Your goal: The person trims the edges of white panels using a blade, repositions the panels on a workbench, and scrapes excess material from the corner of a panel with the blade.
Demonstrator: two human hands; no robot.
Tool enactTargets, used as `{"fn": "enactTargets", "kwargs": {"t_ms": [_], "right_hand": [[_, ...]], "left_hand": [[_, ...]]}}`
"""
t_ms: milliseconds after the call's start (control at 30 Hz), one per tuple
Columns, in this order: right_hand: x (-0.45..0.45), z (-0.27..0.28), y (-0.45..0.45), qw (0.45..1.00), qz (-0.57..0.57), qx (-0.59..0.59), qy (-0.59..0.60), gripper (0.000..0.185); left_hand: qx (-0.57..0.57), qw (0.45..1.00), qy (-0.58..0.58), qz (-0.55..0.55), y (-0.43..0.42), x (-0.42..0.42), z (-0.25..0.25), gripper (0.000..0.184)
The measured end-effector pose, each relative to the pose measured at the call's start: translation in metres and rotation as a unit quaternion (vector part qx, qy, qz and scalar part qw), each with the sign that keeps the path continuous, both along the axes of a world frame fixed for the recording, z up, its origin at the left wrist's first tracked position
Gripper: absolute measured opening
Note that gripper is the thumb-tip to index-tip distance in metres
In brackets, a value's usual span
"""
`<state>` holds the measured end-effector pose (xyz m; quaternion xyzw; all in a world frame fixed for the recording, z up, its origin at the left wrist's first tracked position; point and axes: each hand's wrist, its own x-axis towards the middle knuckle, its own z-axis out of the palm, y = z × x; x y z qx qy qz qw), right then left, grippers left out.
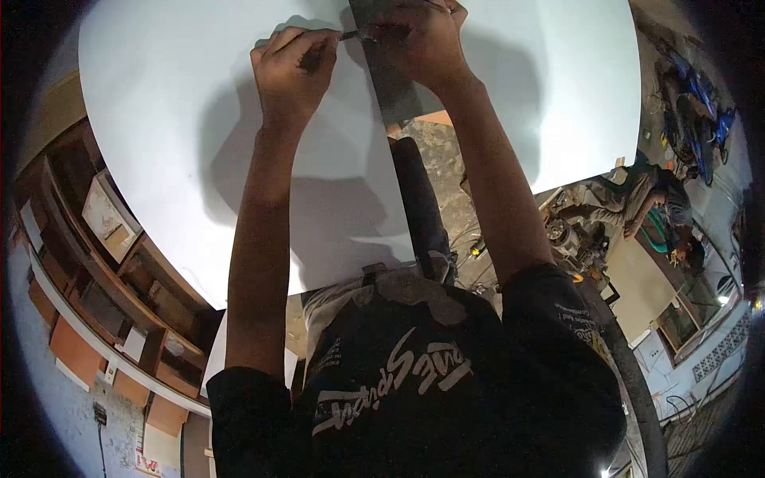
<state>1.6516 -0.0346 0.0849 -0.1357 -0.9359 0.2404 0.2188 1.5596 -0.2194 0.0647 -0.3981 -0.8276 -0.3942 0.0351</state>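
Observation:
My left hand is closed in a pinch over a white panel. A thin dark strip sticks out from its fingertips toward the other hand. My right hand is closed beside it, over a dark band between the left white panel and a second white panel. A slim object shows at its top edge, cut off by the frame, and I cannot make out what it is. Shadow hides the fingertips of the right hand.
Wooden shelving with boards stands at the left. On the right, another person bends low near a motor-like machine. Blue bicycle-like parts lie beyond. Cables and small items are on the floor.

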Motion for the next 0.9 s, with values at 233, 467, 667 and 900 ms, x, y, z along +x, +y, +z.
{"fn": "enactTargets", "kwargs": {"t_ms": [233,467,667,900], "right_hand": [[0.001,0.014,0.003,0.992,0.074,-0.041,-0.095,0.039],[0.008,0.004,-0.003,0.998,0.005,0.017,-0.067,0.041],[0.004,0.038,-0.011,0.977,0.037,0.011,-0.208,0.043],[0.015,0.014,-0.008,0.997,0.033,-0.021,-0.071,0.044]], "left_hand": [[0.027,0.998,-0.052,-0.004,-0.002,0.006,0.002,0.009],[0.014,1.000,-0.017,0.001,-0.007,0.011,0.000,0.011],[0.022,0.999,0.026,-0.013,-0.010,0.015,-0.004,0.014],[0.035,0.998,0.043,-0.017,-0.011,0.017,0.000,0.012]]}}
